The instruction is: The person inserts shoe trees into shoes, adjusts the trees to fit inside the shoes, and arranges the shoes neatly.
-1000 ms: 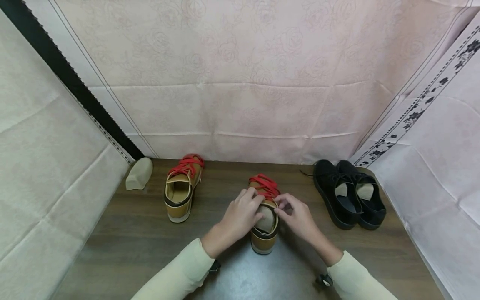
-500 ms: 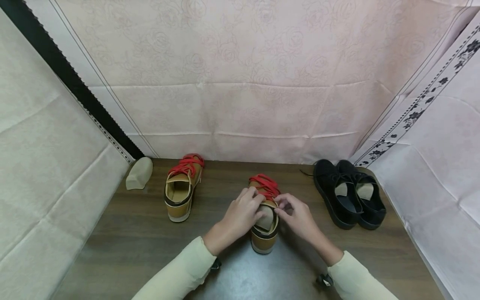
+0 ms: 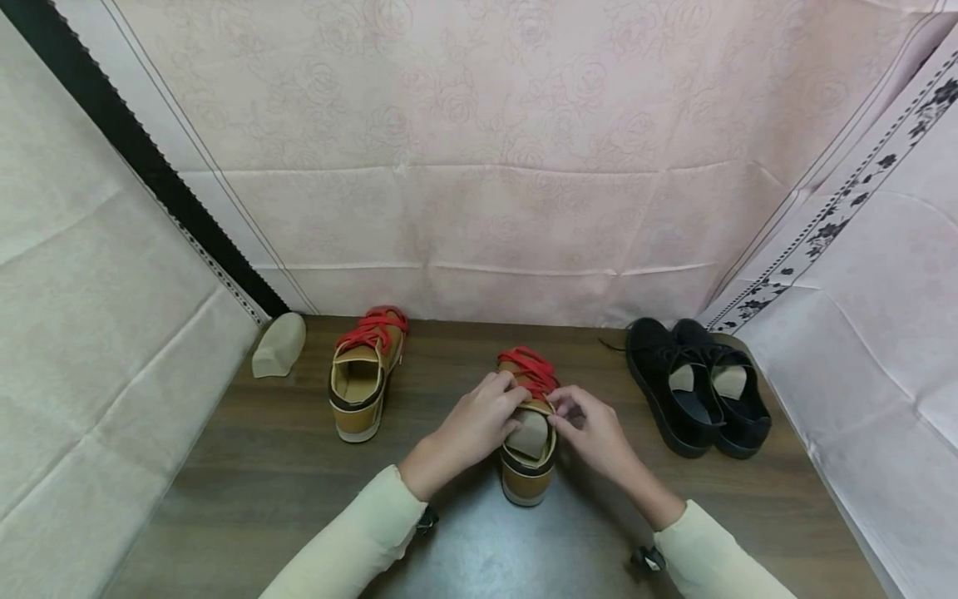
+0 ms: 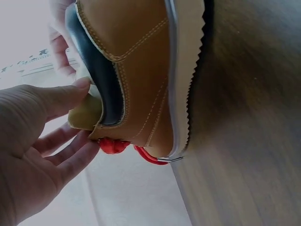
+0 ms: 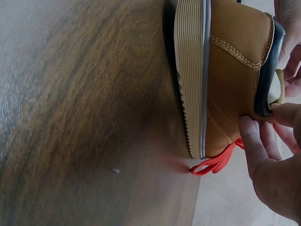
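Observation:
A tan shoe [image 3: 525,484] with red laces [image 3: 527,366] stands upright on the wooden floor, its heel towards me. A pale shoe insert [image 3: 530,434] sits in its opening. My left hand [image 3: 479,423] holds the left side of the opening near the tongue [image 4: 84,113], thumb inside and fingers at the lace side. From the right, my right hand [image 3: 595,428] pinches the collar edge, its thumb [image 5: 284,113] at the opening and its fingers against the outer side. The insert's lower part is hidden inside the shoe.
The matching tan shoe [image 3: 358,420] stands to the left, with a loose pale insert [image 3: 279,348] beyond it by the wall. A pair of black shoes [image 3: 684,437] with pale inserts stands at the right. Papered walls [image 3: 479,225] bound the wooden floor [image 3: 299,499].
My left thumb has drawn back slightly to the left, baring more of the insert, and the left forearm has shifted a little. My right hand and the shoes have stayed in place.

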{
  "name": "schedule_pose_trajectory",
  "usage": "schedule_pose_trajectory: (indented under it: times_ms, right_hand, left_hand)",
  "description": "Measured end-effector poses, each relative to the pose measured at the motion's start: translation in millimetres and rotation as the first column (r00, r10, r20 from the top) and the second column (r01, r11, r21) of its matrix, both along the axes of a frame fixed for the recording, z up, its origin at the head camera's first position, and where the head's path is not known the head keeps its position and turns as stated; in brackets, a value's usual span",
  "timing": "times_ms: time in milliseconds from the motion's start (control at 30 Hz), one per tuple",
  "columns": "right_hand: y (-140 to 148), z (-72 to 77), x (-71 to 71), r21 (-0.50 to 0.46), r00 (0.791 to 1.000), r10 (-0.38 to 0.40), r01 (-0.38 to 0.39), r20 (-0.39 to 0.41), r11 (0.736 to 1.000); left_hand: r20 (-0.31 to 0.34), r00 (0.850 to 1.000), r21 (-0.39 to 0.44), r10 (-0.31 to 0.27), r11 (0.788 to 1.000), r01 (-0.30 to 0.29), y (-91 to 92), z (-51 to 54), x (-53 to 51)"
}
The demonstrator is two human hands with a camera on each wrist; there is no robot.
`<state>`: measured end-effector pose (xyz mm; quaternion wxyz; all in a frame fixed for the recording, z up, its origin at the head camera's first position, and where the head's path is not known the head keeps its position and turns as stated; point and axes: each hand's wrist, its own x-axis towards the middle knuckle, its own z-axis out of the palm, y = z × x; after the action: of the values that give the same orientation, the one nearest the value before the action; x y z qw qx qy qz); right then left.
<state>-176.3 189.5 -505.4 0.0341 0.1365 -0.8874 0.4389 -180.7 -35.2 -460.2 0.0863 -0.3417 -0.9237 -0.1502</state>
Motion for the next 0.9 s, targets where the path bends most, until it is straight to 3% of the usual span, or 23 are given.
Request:
schedule_pose_trajectory:
  times_ms: [467, 700, 900]
  right_hand:
    - [0.2, 2.2, 0.9, 0.018, 0.999, -0.008, 0.007, 0.034, 1.000]
    - [-1.7, 1.3, 0.4, 0.012, 1.000, -0.012, 0.012, 0.006, 1.000]
    - [-2.1, 2.6, 1.0, 0.000, 1.000, 0.001, -0.001, 0.000, 1.000]
  left_hand:
    - [-0.084, 0.996, -0.013, 0.022, 1.000, -0.024, 5.8, -9.9, -3.5]
    - [-0.121, 0.992, -0.047, 0.032, 0.998, -0.038, 9.5, -11.0, -4.4]
    - [-0.113, 0.992, -0.053, 0.049, 0.997, -0.055, 11.6, -10.6, -4.7]
